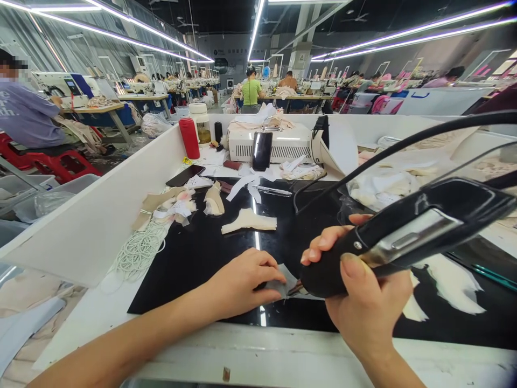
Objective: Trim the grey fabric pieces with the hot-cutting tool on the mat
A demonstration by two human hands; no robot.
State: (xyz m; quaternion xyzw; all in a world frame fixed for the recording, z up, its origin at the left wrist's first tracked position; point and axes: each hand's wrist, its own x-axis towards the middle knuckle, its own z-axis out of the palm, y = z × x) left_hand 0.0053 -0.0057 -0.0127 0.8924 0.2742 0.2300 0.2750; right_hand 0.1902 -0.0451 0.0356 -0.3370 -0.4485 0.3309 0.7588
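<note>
Sheer grey fabric point(287, 276) lay between the two hands, low over the black mat point(194, 264) and near the front edge of the white counter point(226, 350). The left hand point(252, 280) came in from the left front corner, its bent fingers and thumb closed on the fabric's left side. The right hand point(363, 293) was wrapped around a black handheld tool point(388, 245) — thumb on the near side, fingers round the far side — with the tool's narrow tip pointing left at the fabric, just beside the left fingertips. Whether that tip touched the fabric could not be told.

Beyond the hands, towards the middle of the counter, a cream cut piece point(250, 221) lay flat on the mat, apart from both. More cream scraps point(456, 283) sat to the right of the right hand, close to the front edge. Along the counter's left edge lay a tangled pale cord point(141, 250), and near the far edge a phone point(262, 151) stood upright before a white vented box point(291, 141) — well apart from the hands.
</note>
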